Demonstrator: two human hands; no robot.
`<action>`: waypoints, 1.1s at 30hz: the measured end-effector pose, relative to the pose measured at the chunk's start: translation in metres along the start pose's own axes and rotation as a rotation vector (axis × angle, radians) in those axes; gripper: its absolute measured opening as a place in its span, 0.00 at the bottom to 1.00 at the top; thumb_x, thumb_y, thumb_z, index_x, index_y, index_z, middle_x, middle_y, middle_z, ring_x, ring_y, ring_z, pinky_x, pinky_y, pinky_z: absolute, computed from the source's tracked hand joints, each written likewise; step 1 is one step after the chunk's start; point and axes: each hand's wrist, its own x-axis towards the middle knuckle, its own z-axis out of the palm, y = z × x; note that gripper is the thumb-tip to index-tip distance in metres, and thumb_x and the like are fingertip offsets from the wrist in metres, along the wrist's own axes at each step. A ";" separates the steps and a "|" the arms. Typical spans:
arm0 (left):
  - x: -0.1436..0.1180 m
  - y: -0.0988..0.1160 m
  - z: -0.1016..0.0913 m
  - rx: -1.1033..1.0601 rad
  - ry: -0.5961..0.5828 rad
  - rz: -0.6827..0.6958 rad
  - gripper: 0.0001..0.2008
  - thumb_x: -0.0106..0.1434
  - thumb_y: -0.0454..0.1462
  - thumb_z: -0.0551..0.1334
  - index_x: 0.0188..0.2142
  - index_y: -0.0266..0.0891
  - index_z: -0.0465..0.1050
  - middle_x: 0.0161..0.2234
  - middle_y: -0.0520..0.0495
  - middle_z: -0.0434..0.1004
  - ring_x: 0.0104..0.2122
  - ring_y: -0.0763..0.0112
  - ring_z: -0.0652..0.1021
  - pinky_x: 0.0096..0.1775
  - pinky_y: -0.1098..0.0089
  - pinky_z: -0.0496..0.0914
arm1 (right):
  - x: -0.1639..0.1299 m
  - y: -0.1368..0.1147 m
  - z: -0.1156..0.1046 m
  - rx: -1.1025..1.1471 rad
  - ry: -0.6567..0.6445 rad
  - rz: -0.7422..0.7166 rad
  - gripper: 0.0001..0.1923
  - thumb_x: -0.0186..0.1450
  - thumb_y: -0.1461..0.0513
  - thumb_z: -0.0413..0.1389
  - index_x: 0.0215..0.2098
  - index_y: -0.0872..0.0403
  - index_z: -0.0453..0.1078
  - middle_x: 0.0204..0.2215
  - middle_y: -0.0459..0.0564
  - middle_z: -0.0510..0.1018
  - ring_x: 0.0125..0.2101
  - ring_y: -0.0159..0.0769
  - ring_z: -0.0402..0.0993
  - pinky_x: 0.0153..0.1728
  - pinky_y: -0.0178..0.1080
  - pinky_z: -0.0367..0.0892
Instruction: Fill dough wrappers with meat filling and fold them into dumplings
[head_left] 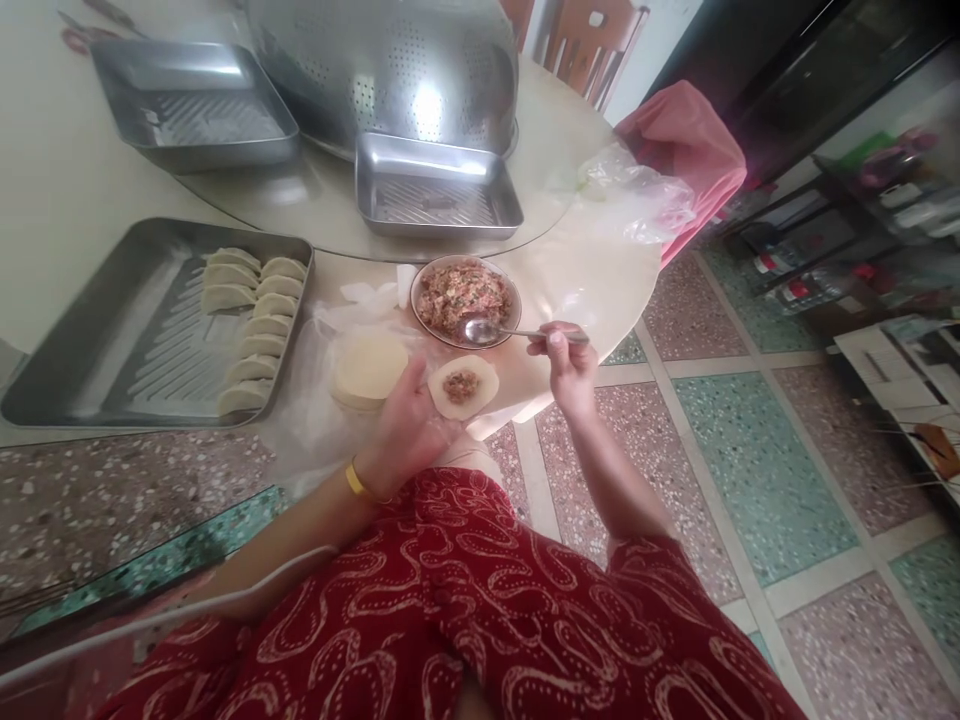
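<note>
At the table's near edge, a round dumpling wrapper (463, 387) lies flat on the left hand (409, 425), fingers cupped under it, a small lump of meat filling (461, 384) sitting at its centre. The right hand (568, 365) is pinched closed on the handle of a metal spoon (499, 331), whose bowl rests on the rim of the filling bowl (465, 300), just above the wrapper. The bowl holds minced meat mixed with bits of green. Just left of the held wrapper, a stack of wrappers (367, 368) sits on clear plastic sheet (315, 400). Further left, a metal tray (127, 340) holds two rows of folded dumplings (251, 325) along its right side. Behind the bowl: a smaller empty steel tray (435, 190), another steel tray (191, 105) far left, and a big perforated colander (390, 70). A crumpled plastic bag (637, 195) and pink cloth (686, 150) lie at the table's right. Yellow bangle (354, 482) on left wrist.
</note>
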 end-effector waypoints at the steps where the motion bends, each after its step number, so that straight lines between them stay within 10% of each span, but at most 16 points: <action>1: -0.001 0.000 0.000 0.002 -0.007 0.006 0.29 0.73 0.49 0.44 0.59 0.28 0.68 0.45 0.35 0.81 0.52 0.56 0.78 0.55 0.58 0.73 | 0.002 0.005 0.004 0.006 -0.024 0.001 0.11 0.71 0.52 0.52 0.39 0.50 0.70 0.28 0.45 0.79 0.25 0.30 0.78 0.28 0.35 0.78; 9: -0.005 0.002 0.005 0.074 0.083 0.008 0.31 0.73 0.49 0.41 0.56 0.28 0.70 0.44 0.34 0.82 0.50 0.56 0.79 0.48 0.61 0.76 | -0.012 0.024 0.008 0.007 -0.139 0.016 0.14 0.67 0.49 0.56 0.41 0.49 0.74 0.38 0.49 0.81 0.40 0.34 0.80 0.41 0.41 0.78; 18: -0.005 -0.005 0.020 0.232 0.011 -0.138 0.32 0.72 0.51 0.44 0.56 0.28 0.71 0.41 0.35 0.82 0.47 0.53 0.80 0.48 0.59 0.76 | -0.003 0.031 -0.057 -0.306 0.121 -0.183 0.21 0.75 0.49 0.40 0.48 0.46 0.72 0.38 0.49 0.80 0.44 0.40 0.77 0.43 0.47 0.74; 27: -0.009 -0.013 0.017 0.181 -0.008 -0.117 0.32 0.72 0.51 0.45 0.60 0.28 0.68 0.47 0.34 0.81 0.52 0.55 0.79 0.53 0.62 0.74 | 0.052 0.072 -0.074 -0.657 -0.139 -0.199 0.35 0.71 0.40 0.31 0.45 0.46 0.74 0.48 0.50 0.79 0.64 0.51 0.61 0.67 0.68 0.39; 33: -0.012 -0.012 0.016 0.208 -0.058 -0.108 0.34 0.72 0.52 0.45 0.60 0.27 0.69 0.50 0.33 0.79 0.53 0.54 0.78 0.54 0.60 0.73 | 0.034 0.018 -0.069 -0.416 0.036 -0.218 0.27 0.74 0.45 0.36 0.52 0.46 0.72 0.41 0.48 0.81 0.60 0.47 0.68 0.64 0.68 0.50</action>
